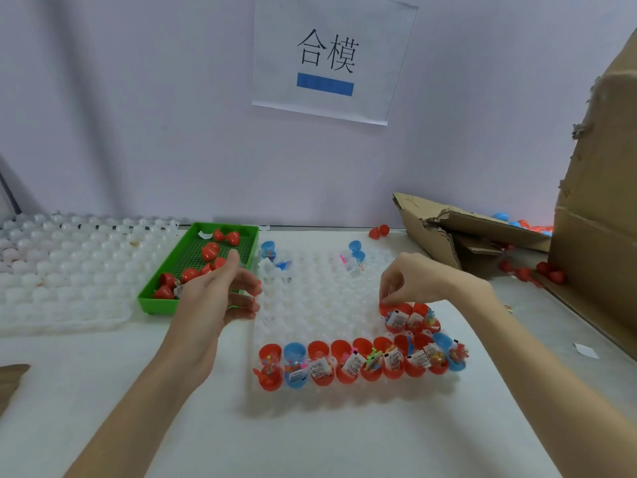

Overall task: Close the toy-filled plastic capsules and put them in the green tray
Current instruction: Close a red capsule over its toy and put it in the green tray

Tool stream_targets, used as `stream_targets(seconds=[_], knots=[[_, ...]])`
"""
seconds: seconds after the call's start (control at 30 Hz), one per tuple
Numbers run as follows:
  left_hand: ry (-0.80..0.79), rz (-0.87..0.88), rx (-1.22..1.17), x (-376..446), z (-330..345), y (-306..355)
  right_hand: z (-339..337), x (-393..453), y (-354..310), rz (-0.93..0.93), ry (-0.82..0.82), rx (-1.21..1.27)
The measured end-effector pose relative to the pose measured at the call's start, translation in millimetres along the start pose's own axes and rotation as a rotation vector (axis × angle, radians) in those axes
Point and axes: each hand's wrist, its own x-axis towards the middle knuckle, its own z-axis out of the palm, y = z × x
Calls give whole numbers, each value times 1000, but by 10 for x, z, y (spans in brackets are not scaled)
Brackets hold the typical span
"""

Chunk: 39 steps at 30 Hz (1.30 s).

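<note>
**Reaching for the next open capsule in the upper row**

The white worktop (pixel 138 391) carries a clear dimpled holder tray (pixel 320 305) in the middle and the green tray (pixel 151 298) to its left, just beside it. The green tray already holds several red capsules, so the job looks partly done. Many toy-filled capsules wait open: a long row of red and blue ones (pixel 358 365) along the near edge of the holder, and a short upper row (pixel 412 319) of three red ones at the right.

The right hand (pixel 413 282) reaches down onto the left end of that short row, its fingers (pixel 387 300) pinching the rim of the leftmost red capsule there. The left hand (pixel 224 291) hovers between the green tray and the holder, fingers loosely spread and holding nothing that can be made out.

The step in hand appears to be picking up a capsule. Next it likely needs lifting out, its hinged halves pressed shut without trapping the paper slip, then a drop into the green tray.
</note>
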Motion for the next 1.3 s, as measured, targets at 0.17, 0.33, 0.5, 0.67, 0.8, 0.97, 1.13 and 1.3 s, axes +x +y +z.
stream_targets(seconds=[0.17, 0.33, 0.5, 0.67, 0.8, 0.97, 1.13, 1.3], knots=[[-158, 195, 296, -59, 26, -14, -180, -56, -178, -47, 54, 85], [-409, 343, 537, -185, 162, -111, -87, -13, -553, -159, 118, 132], [-226, 236, 476, -143, 198, -202, 96, 78, -873, -165, 176, 231], [-147, 99, 207, -78, 129, -205, 322, 96, -1108, -99, 291, 314], [-90, 47, 91, -57, 74, -205, 579, 16, -1201, -81, 479, 436], [-34, 10, 61, -29, 32, -192, 714, -48, -1335, -193, 632, 639], [17, -18, 72, 11, -19, -186, 720, -123, -1421, -349, 654, 750], [-16, -22, 36, 14, -24, -148, 740, -141, -1470, -356, 621, 797]])
